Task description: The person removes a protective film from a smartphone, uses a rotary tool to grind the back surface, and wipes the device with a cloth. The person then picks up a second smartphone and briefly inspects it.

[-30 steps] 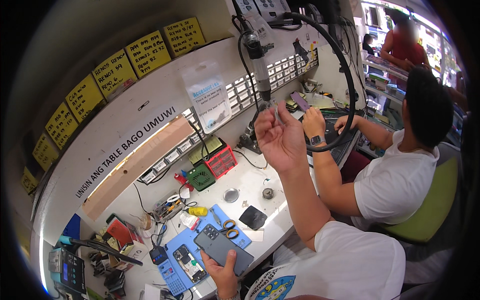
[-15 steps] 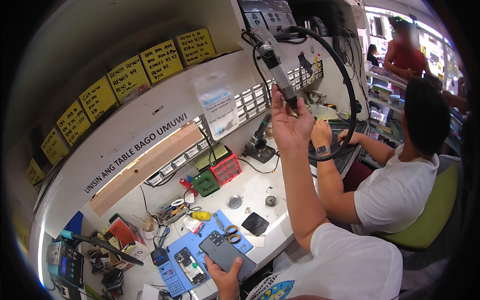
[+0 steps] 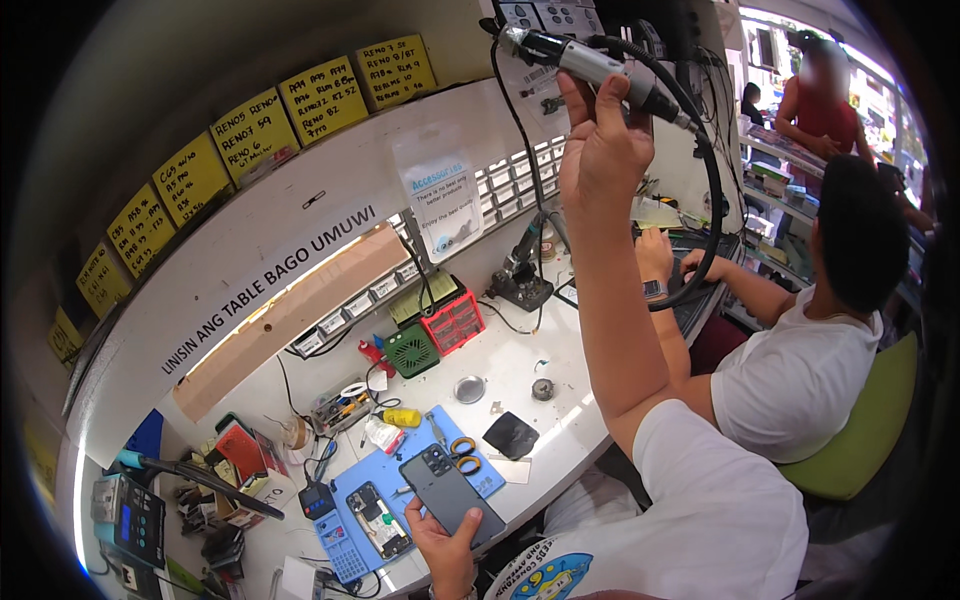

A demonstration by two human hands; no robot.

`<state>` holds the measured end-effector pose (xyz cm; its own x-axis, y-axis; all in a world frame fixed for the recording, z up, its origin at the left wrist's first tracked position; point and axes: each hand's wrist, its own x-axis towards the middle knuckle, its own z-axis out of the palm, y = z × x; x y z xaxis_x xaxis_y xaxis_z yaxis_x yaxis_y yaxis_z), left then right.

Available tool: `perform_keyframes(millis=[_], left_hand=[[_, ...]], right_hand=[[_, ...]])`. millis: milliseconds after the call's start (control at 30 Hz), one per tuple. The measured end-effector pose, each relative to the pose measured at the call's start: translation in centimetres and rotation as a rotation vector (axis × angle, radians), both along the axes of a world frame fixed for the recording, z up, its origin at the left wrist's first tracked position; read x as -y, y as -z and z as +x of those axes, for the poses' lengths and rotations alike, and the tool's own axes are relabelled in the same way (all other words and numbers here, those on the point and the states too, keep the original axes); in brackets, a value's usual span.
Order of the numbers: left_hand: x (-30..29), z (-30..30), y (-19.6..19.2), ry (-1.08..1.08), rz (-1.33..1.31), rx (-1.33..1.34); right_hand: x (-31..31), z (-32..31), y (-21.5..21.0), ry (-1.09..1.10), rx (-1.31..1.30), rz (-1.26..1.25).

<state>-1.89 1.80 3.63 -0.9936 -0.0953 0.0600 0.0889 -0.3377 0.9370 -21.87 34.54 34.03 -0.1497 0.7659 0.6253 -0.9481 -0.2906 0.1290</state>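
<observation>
High at the upper right, my right hand (image 3: 607, 150) is closed round a silver-and-black hot air gun handpiece (image 3: 597, 66). It tilts down to the right, and a thick black hose (image 3: 712, 190) hangs in a loop beside it. At the lower middle, my left hand (image 3: 443, 548) grips a dark grey smartphone (image 3: 452, 495) by its lower end. Its back, with the camera block, faces up. Next to it on a blue repair mat (image 3: 345, 480) lies an opened phone (image 3: 379, 520) with its inner parts showing. Scissors (image 3: 463, 455) with yellow-and-black handles lie by the phone's upper end.
A black flat piece (image 3: 511, 436), a round metal dish (image 3: 470, 389) and a red drawer box (image 3: 453, 322) sit on the white bench. A soldering station (image 3: 128, 523) stands at the left. Close on my right, a co-worker in a white shirt (image 3: 770, 385) sits in a green chair.
My right hand has risen with the hot air gun handpiece, which has swung from steep to nearly level. My left hand and the grey smartphone have barely moved.
</observation>
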Motion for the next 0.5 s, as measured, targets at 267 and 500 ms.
perform_keyframes(millis=[267,500], left_hand=[[0.4,-1.2,-0.2,-0.141,-0.056,-0.013],[1.9,-1.7,0.8,-0.287,0.061,-0.036]], right_hand=[[0.0,-1.9,0.5,0.381,-0.102,0.149],[3.7,0.8,3.4,0.300,-0.222,0.149]])
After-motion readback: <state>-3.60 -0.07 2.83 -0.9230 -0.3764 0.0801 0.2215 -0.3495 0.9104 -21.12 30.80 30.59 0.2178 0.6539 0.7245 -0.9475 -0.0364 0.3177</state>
